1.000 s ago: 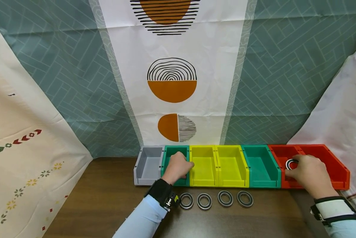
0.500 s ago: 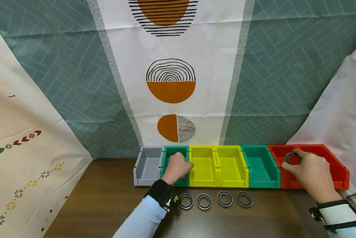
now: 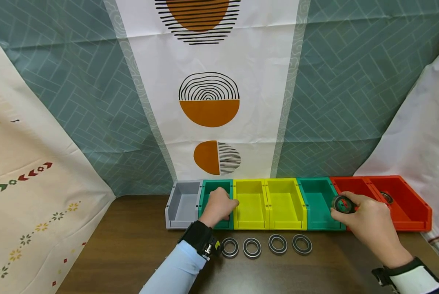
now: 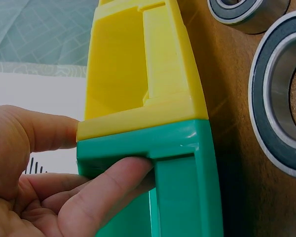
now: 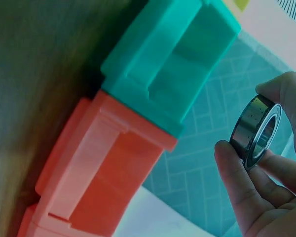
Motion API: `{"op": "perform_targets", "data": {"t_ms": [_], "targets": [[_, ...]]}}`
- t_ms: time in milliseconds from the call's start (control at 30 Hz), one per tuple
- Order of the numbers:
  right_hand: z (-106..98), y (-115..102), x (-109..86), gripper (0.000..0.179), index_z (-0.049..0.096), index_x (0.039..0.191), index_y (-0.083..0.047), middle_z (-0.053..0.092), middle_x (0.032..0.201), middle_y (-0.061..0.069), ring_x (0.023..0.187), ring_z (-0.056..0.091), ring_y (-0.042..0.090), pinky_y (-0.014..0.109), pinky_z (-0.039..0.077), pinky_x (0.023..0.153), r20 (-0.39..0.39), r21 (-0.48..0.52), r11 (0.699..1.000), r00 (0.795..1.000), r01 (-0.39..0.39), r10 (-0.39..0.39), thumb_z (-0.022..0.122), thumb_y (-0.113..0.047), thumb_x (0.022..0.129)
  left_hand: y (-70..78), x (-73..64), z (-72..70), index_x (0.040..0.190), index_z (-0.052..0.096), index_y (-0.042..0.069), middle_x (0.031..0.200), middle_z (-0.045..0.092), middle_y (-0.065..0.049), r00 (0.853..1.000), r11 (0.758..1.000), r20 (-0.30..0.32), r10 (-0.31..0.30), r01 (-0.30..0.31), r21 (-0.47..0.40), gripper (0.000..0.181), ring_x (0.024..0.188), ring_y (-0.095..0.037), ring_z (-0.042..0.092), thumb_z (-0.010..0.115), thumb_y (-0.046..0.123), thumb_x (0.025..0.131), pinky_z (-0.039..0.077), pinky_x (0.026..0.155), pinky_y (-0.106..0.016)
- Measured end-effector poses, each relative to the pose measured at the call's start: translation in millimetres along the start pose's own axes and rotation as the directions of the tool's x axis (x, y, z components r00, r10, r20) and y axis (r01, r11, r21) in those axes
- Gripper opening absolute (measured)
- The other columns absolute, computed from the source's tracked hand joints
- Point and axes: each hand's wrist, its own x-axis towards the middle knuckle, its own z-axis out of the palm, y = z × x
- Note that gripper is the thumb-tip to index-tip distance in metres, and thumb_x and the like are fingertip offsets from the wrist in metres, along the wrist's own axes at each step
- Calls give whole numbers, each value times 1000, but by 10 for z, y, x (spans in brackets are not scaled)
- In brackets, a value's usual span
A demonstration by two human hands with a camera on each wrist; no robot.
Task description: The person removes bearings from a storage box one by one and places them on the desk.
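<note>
My right hand pinches a ball bearing between thumb and fingertips, tilted up, in front of the right-hand green bin and the inner red bin. In the outer red bin lies another bearing, partly behind my hand. My left hand grips the shared side wall of the left green bin and the yellow bin beside it, with fingers inside the green bin. No bearing shows in that hand.
Several bearings lie flat in a row on the brown table before the bins, one being the leftmost bearing. A grey bin ends the row at left. Patterned cloth hangs behind.
My right hand has lifted a bearing out of the red bins and moved left and toward me, uncovering a bearing in the outer red bin. My left hand stays put.
</note>
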Motion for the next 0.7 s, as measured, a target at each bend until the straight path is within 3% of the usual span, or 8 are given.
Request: {"op": "perform_targets", "data": {"t_ms": [233,333,467,700], "targets": [[33,-113,-126,51,68,103,-2,69,89,18,68,60,23,24,48,46,37,21,1000,999,3,-4,85,-26,61,-6,-3,-2,50,39,15,43,32,3,1000,1000,-4,11,-11,6,44,46,-23,63,66,26,84,52,44,-27],[55,-151,-180,51,68,103,-1,69,92,19,71,63,26,30,55,52,59,34,999,998,7,-9,85,-24,61,-6,2,-4,50,38,15,43,32,3,1000,1000,-3,12,-12,5,44,47,-23,63,66,26,84,52,45,-27],[98,-173,-243,53,68,103,-1,69,91,19,73,64,28,40,57,57,90,38,999,996,15,-18,86,-23,58,-6,6,-5,50,37,16,44,28,4,1000,1000,5,12,-11,-10,45,47,-23,63,65,25,84,53,46,-28],[188,-184,-320,52,69,102,-2,70,84,12,67,61,19,33,56,53,134,24,1000,991,20,-23,84,-26,58,6,-6,-10,50,37,15,44,29,4,1000,1000,4,4,-4,-4,45,48,-23,63,65,26,84,53,46,-28]]}}
